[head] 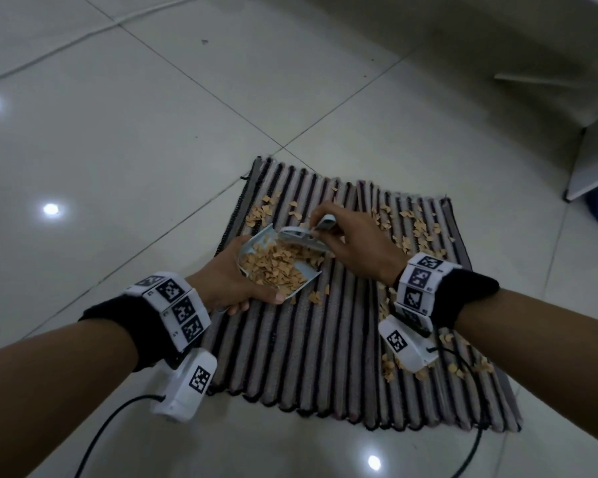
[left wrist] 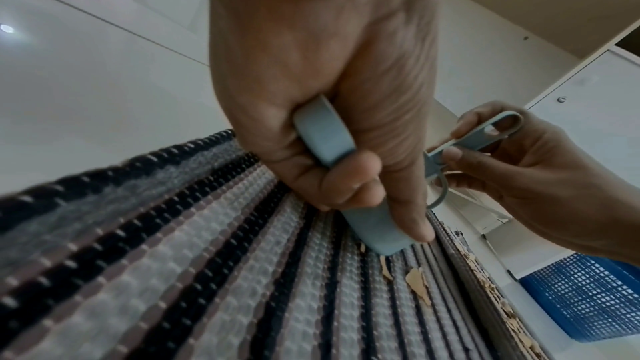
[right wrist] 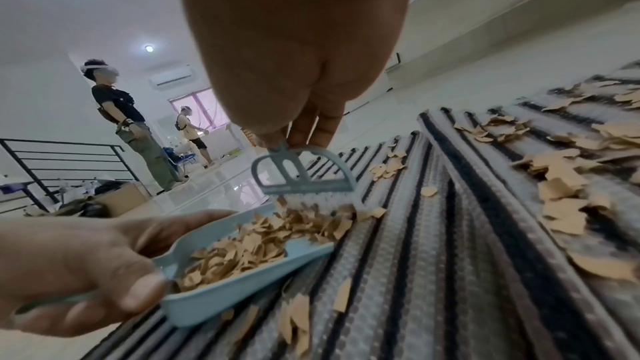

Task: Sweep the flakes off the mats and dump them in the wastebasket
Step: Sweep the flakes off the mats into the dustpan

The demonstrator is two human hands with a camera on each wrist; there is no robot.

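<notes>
Tan flakes (head: 273, 267) are piling in the pale-blue dustpan (right wrist: 242, 270), gripped at its handle by the left hand (head: 228, 281). The right hand (head: 356, 243) is pinching the brush (right wrist: 304, 174) with its fingers. Keep the pan's lip pressed to the mats (head: 325, 339); the blue mesh wastebasket (left wrist: 585, 297), probably, is waiting rightward.

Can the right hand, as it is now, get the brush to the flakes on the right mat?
Probably yes. The right hand holds the brush at the dustpan, and the flakes on the right mat lie uncovered beside it, nothing between.
</notes>
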